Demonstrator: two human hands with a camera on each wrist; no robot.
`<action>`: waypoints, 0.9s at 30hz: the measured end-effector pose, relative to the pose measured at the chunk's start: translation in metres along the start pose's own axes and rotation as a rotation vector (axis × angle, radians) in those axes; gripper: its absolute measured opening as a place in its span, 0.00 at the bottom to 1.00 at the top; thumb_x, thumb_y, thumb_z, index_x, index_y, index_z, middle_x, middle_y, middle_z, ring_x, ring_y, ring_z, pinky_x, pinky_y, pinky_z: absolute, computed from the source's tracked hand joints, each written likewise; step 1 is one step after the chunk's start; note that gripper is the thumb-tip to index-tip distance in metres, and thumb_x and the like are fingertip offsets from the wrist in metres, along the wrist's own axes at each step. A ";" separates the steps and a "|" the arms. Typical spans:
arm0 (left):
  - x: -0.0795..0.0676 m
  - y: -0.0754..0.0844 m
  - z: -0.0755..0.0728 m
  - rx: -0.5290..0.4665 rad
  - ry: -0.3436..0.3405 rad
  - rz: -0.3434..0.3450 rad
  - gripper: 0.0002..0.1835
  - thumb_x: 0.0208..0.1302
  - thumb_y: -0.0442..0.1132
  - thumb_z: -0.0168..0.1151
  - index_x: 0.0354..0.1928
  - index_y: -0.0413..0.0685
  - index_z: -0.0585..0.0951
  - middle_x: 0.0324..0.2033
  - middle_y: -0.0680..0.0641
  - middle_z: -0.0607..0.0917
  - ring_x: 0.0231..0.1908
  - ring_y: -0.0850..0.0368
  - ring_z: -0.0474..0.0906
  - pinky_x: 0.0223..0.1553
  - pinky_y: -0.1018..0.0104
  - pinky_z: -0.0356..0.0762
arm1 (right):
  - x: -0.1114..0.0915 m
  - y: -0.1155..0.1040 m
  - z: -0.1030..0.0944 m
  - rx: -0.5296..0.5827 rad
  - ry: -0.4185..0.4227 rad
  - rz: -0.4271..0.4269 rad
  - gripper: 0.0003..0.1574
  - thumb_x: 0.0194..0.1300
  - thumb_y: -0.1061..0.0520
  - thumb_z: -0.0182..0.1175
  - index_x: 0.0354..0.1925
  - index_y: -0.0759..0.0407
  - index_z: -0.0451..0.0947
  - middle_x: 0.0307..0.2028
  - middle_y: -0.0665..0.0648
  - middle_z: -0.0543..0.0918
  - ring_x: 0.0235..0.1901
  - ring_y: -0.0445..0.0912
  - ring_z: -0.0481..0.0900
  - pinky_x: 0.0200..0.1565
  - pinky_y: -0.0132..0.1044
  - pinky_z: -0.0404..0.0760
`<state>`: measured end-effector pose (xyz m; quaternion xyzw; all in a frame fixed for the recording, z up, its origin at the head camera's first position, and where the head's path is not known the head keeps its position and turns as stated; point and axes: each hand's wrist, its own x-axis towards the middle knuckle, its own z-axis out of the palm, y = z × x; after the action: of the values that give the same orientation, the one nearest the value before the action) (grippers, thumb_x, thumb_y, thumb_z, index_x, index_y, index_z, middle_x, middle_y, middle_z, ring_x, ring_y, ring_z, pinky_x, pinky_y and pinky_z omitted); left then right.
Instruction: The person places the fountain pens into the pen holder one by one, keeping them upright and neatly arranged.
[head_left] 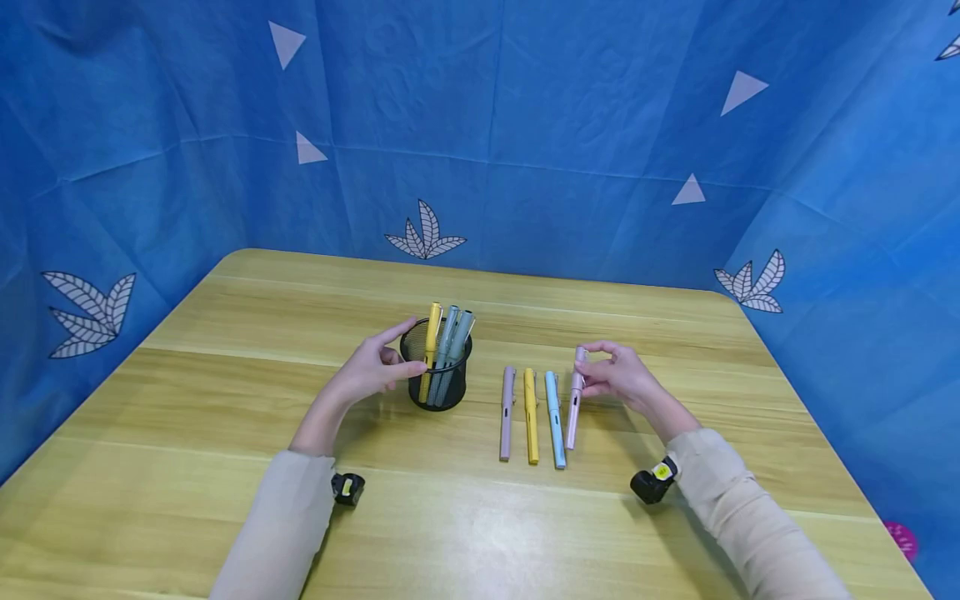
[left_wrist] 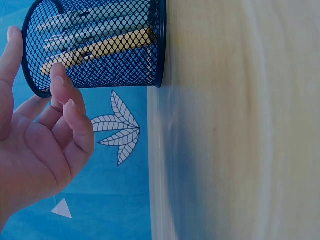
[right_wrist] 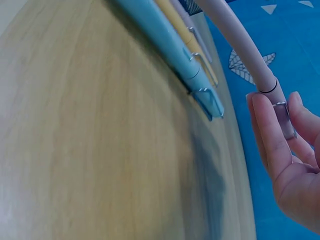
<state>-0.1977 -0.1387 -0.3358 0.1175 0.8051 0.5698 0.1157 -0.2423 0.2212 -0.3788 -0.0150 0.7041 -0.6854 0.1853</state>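
Observation:
My left hand (head_left: 367,371) steadies the black mesh pen holder (head_left: 459,385), with thumb and index finger spread across its rim; the other fingers are bent beside it. A yellow pen (head_left: 432,333) and two grey-green pens (head_left: 461,333) stand in the holder, caps up. On the right, my right hand (head_left: 621,377) pinches a pale pink-purple pen (head_left: 573,421) by its capped end between thumb and fingers. In the right wrist view this pen (right_wrist: 240,42) slants above the tabletop. Beside it lie a light blue pen (head_left: 556,425), a yellow pen (head_left: 532,421) and a mauve pen (head_left: 506,421).
The wooden table (head_left: 450,517) fills the lower view, its far edge meeting a blue cloth backdrop (head_left: 525,108) with leaf and triangle prints. The three lying pens form a side-by-side row between the holder and my right hand. A black wrist camera (head_left: 654,482) sits by the right sleeve.

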 end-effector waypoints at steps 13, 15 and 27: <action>0.016 -0.028 -0.003 0.012 0.016 0.010 0.41 0.54 0.41 0.64 0.68 0.60 0.54 0.14 0.51 0.64 0.14 0.59 0.62 0.18 0.67 0.64 | 0.001 -0.016 0.008 0.198 0.048 -0.081 0.19 0.62 0.70 0.50 0.51 0.68 0.60 0.25 0.59 0.78 0.23 0.45 0.79 0.31 0.35 0.79; 0.016 -0.028 -0.003 0.010 0.021 0.007 0.41 0.54 0.41 0.64 0.68 0.60 0.55 0.14 0.51 0.63 0.14 0.59 0.62 0.18 0.67 0.64 | 0.001 -0.020 0.010 0.229 0.053 -0.103 0.15 0.62 0.70 0.50 0.48 0.64 0.62 0.26 0.59 0.79 0.24 0.46 0.80 0.32 0.35 0.79; 0.013 -0.025 -0.003 -0.007 0.007 0.002 0.41 0.54 0.40 0.64 0.68 0.58 0.54 0.14 0.51 0.63 0.14 0.60 0.61 0.17 0.71 0.62 | 0.005 -0.035 0.025 0.349 0.112 -0.141 0.14 0.63 0.71 0.48 0.46 0.64 0.59 0.25 0.58 0.79 0.24 0.45 0.79 0.33 0.35 0.79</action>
<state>-0.2128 -0.1451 -0.3587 0.1158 0.8033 0.5732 0.1127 -0.2480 0.1932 -0.3458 0.0060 0.5808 -0.8082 0.0972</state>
